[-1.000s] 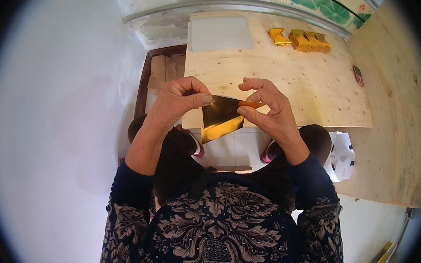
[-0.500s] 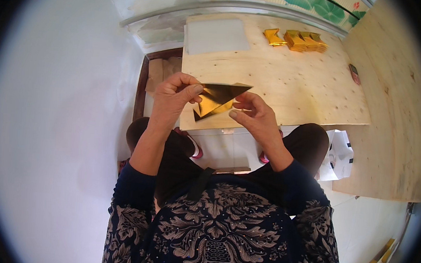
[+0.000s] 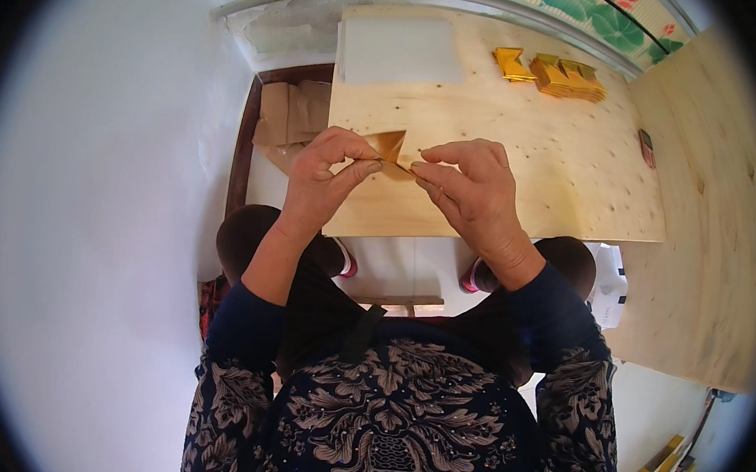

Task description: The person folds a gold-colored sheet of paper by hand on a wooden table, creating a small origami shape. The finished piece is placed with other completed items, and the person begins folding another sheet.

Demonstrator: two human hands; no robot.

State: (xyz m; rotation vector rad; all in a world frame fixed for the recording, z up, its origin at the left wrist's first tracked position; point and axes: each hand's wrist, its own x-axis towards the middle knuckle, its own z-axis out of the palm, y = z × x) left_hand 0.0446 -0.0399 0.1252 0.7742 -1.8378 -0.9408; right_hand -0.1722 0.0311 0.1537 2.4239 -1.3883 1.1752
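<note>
A small folded piece of gold paper [image 3: 391, 148] is pinched between both hands just above the near part of a pale plywood tabletop [image 3: 529, 167]. My left hand [image 3: 323, 176] grips its left side with thumb and fingers. My right hand [image 3: 467, 190] holds its right edge at the fingertips. Most of the paper is hidden by the fingers. At the far right of the table lies a row of folded gold paper pieces [image 3: 552, 72]. A stack of white sheets [image 3: 398, 49] lies at the far left of the table.
A small dark device [image 3: 647, 149] lies near the table's right edge. Brown cardboard pieces [image 3: 288, 120] sit in a box on the floor left of the table. A larger plywood board [image 3: 716, 222] stands at the right. My knees are under the table's near edge.
The gold paper went from a long strip to a wide triangle to a small folded shape. Both hands moved up from the table's near edge and closer together.
</note>
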